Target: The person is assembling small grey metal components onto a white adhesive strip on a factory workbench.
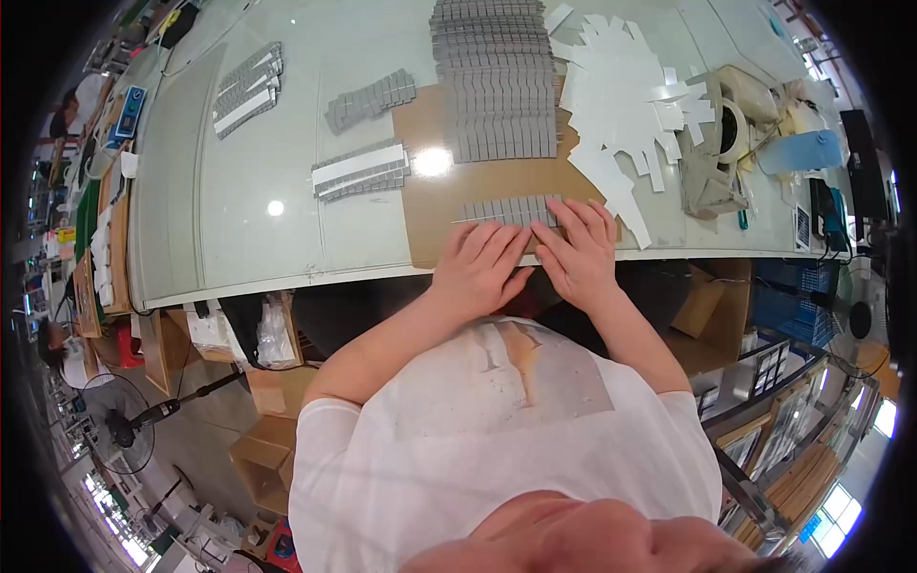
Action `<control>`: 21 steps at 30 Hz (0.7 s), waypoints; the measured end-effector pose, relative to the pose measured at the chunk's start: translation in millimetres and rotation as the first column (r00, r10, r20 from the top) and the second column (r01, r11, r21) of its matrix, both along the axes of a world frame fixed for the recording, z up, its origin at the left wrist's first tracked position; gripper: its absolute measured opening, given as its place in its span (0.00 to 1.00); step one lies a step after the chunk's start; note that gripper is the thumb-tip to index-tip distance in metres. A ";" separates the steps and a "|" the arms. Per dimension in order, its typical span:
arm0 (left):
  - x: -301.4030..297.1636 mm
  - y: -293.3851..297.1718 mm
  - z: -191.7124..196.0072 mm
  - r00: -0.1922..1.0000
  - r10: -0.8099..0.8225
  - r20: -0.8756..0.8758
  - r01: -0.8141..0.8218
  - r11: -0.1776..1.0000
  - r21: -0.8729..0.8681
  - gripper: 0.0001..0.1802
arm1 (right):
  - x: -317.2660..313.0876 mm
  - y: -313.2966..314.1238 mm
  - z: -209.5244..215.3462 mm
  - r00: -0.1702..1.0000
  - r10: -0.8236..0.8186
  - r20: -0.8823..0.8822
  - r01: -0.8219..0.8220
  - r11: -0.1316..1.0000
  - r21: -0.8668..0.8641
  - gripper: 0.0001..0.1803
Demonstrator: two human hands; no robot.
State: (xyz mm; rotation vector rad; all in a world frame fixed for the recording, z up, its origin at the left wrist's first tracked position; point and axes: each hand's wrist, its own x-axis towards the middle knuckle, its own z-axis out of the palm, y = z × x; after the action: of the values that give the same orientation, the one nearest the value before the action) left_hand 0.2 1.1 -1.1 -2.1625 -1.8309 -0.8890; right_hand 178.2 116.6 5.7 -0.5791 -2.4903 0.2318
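My left hand [479,265] and my right hand [579,250] lie flat, side by side, at the near edge of a brown cardboard sheet [430,215] on the pale worktable [248,229]. Both press with spread fingers on a short row of small grey rectangular pieces [504,210] edged with a white strip. The fingertips cover the near side of that row. Neither hand grips anything.
A big block of grey pieces in rows [495,81] lies farther back. Smaller grey stacks [361,170], [371,99], [248,88] sit to the left. White paper strips [626,105] pile at the right, beside a tape dispenser [731,124]. Cardboard boxes [263,449] stand under the table.
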 end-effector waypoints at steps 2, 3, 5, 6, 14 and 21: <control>0.0 -0.2 -0.7 1.000 0.007 -0.006 -0.007 1.000 0.003 0.26 | -0.2 0.2 0.1 1.000 0.002 -0.007 -0.002 1.000 0.003 0.16; 0.1 -0.5 -1.1 1.000 0.008 -0.006 -0.008 1.000 0.003 0.26 | 0.1 0.3 -0.1 1.000 0.003 -0.007 -0.003 1.000 0.004 0.16; 0.1 -1.3 -1.8 1.000 0.010 -0.008 -0.010 1.000 0.004 0.27 | 1.1 0.6 -0.9 0.999 0.008 -0.040 -0.008 1.000 -0.009 0.16; -0.2 -1.5 -1.8 1.000 0.011 -0.008 -0.011 1.000 0.004 0.27 | 1.2 0.6 -0.9 0.999 0.009 -0.040 -0.009 1.000 -0.010 0.16; -0.4 -2.1 -1.1 1.000 0.010 -0.012 -0.010 1.000 -0.012 0.27 | 0.5 0.3 -1.6 0.999 0.007 -0.040 -0.007 1.000 -0.003 0.16; -0.4 -2.2 -1.7 1.000 0.011 -0.009 -0.011 1.000 -0.001 0.27 | -0.5 -0.2 -0.9 0.999 0.006 -0.039 -0.005 1.000 0.003 0.15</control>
State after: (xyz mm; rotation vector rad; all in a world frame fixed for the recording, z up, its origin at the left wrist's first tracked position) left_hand -0.1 -1.0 -2.8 -2.1514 -1.8374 -0.8756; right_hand 177.7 116.4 4.8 -0.5614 -2.4547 0.2392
